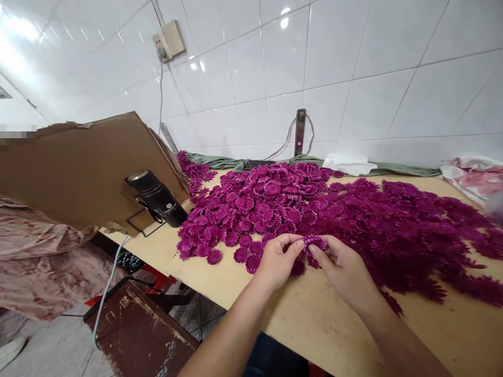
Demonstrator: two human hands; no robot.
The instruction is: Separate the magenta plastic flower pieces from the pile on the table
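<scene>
Between my two hands, just over the near edge of a heap, is a purple fabric flower (315, 242) with narrow petals. My left hand (280, 257) pinches its left side between thumb and fingers. From the other side my right hand (342, 263) grips it, the thumb pressed on the petals. Behind my hands lies a pile of small, round, curled purple flowers (251, 204). To the right spreads a pile of flatter, wider purple petal pieces (401, 230). My fingers hide part of the held flower.
A black bottle (157, 196) stands by a cardboard sheet (78, 167) on the left of the table (314, 319). White paper (349, 164) and a stained cloth (475, 178) lie along the tiled wall. A brown case (141, 330) and a cable (108, 293) are lower left.
</scene>
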